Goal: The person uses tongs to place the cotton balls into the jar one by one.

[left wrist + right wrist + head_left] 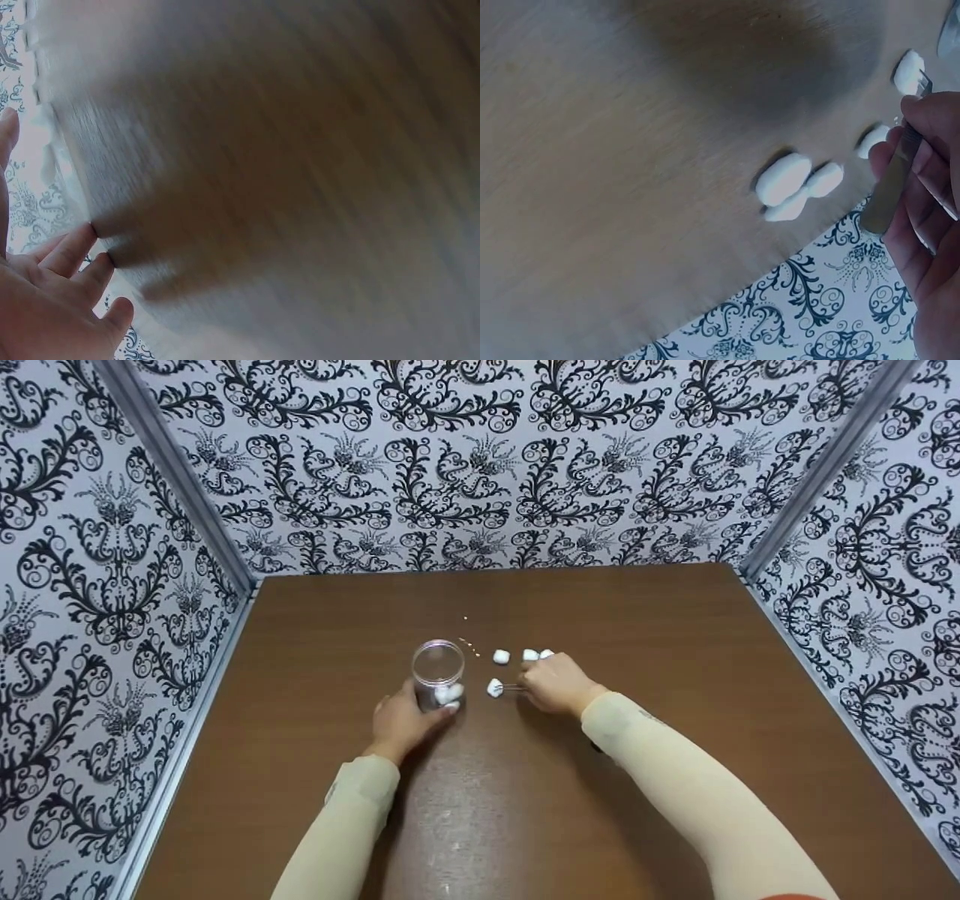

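Pale sleeves (667, 769) foremost, clear jar (438, 666) in use

Left hand (401, 720): wrapped around the jar's side, thumb toward the near wall. Right hand (556, 684): pinching a metal utensil (892, 184), its pronged tip touching one white piece (909, 73) on the surface (465, 825). Jar contents: white lumps (448, 694), visible low inside; count not determinable. Right of the jar: a single lump (501, 657), then a cluster of three (784, 180). Crumbs (470, 645) lie just past the jar.

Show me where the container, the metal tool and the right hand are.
Container (427, 695): head view, on its clear side wall.
Metal tool (889, 187): right wrist view, on its handle.
Right hand (556, 682): head view, on its back.
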Demonstrator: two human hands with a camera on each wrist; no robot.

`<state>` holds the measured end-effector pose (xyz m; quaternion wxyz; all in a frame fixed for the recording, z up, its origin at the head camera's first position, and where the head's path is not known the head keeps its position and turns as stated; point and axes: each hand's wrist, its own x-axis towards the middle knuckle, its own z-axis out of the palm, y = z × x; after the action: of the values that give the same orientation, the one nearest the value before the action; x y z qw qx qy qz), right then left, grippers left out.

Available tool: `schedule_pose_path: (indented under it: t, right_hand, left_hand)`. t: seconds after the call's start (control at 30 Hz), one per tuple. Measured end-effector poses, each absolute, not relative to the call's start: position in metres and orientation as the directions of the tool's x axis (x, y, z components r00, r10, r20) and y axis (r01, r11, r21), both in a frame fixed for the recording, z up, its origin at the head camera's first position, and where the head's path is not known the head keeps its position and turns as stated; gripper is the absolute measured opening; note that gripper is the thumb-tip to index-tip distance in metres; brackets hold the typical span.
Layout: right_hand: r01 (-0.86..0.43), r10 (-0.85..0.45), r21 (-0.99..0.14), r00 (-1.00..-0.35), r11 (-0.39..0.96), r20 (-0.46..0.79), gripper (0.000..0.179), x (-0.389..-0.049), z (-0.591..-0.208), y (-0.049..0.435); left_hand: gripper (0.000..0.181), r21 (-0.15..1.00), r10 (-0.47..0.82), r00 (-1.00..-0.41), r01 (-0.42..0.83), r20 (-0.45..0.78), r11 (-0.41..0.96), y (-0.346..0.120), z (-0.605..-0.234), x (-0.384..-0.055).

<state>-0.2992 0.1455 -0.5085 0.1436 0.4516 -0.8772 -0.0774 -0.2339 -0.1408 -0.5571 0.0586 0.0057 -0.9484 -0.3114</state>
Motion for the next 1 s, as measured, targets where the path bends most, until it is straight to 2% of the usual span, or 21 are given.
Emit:
schedule_pose_path:
  t: [0.47, 0.77, 1.0]
  right_hand:
    - [-0.774, -0.810, 0.254, -0.512, 0.580, 0.287, 0.017, -0.298, -0.505, 0.152]
    - [-0.785, -0.801, 0.207, -0.514, 0.583, 0.308, 0.006, -0.296, -0.489, 0.170]
    - [-0.788, -0.795, 0.216, -0.481, 0.577, 0.369, 0.003, -0.296, -0.476, 0.179]
  left_hand:
    - [0.084, 0.588, -0.053, -0.993, 0.017, 0.102, 0.808, -0.142, -0.559, -0.235]
    - [0.087, 0.597, -0.046, -0.996, 0.008, 0.075, 0.802, -0.142, -0.556, -0.234]
    - [0.086, 0.585, -0.046, -0.994, 0.019, 0.096, 0.811, -0.141, -0.558, -0.235]
